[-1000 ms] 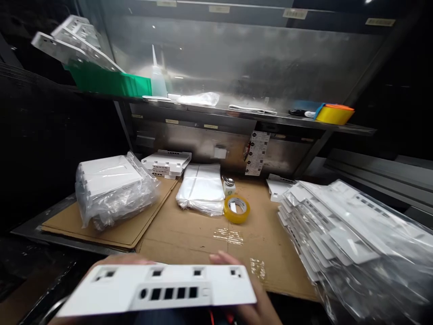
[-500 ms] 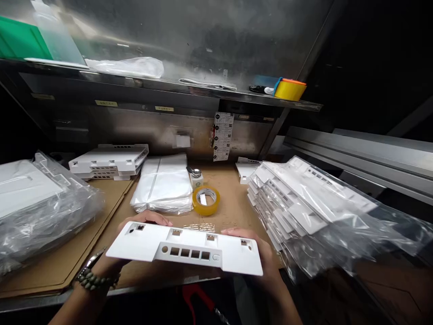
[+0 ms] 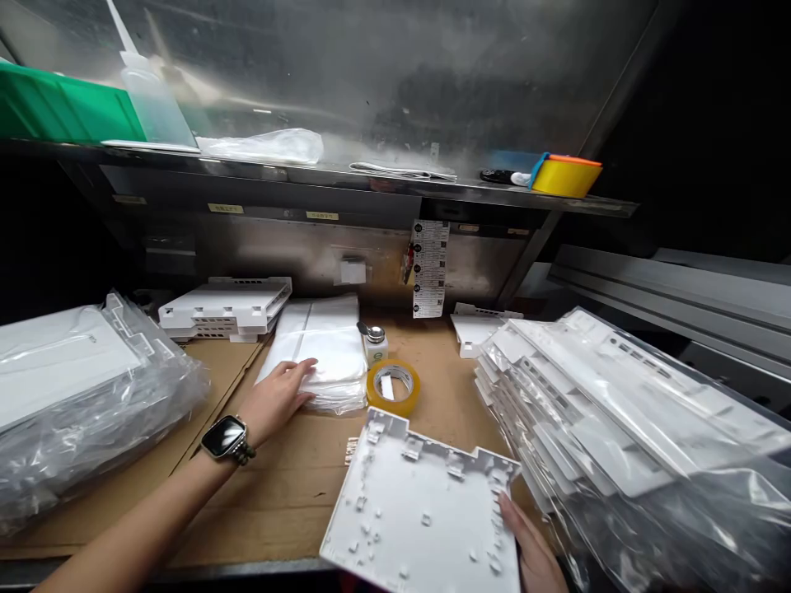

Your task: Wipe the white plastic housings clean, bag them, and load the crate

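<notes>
Left hand (image 3: 278, 399) moves from white panel (image 3: 426, 511) to bag stack (image 3: 321, 333), fingers half-open, merely touching; right hand (image 3: 530, 539) grips panel, fingers closed, by desk's (image 3: 203, 573) near edge.

Tape roll (image 3: 409, 397): glossy plastic. In front of it, matt plastic housing panel (image 3: 432, 498); left, shiny plastic-bag stack (image 3: 321, 342); under, matt cardboard (image 3: 278, 502); above and behind, smooth reflective metal shelf (image 3: 334, 175).

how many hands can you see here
2: the left hand is at the near left edge of the stack of plastic bags; the right hand grips the white plastic panel, which partly hides it.
</notes>
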A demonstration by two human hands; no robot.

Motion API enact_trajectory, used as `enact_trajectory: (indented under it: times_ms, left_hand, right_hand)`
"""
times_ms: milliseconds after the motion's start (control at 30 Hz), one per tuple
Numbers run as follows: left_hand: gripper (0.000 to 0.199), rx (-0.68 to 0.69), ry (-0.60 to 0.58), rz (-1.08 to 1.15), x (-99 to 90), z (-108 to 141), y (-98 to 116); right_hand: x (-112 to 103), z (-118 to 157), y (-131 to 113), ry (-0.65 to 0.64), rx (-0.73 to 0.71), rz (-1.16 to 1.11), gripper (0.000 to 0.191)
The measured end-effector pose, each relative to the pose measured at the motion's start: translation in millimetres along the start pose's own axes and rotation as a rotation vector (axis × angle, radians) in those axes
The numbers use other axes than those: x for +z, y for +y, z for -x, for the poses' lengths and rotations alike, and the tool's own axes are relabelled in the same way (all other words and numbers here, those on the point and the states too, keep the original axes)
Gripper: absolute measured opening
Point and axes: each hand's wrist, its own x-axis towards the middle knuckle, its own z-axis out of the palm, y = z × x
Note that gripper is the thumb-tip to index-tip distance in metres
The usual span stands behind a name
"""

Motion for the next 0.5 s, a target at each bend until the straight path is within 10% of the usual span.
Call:
enact_trajectory:
  times_ms: [500]
  left_hand:
    - [0.040,-0.070,0.002,0.176,-15.8,-47,-64]
  right_hand:
    - [-1,3,2,0.018,0.038,-0.072,0.075]
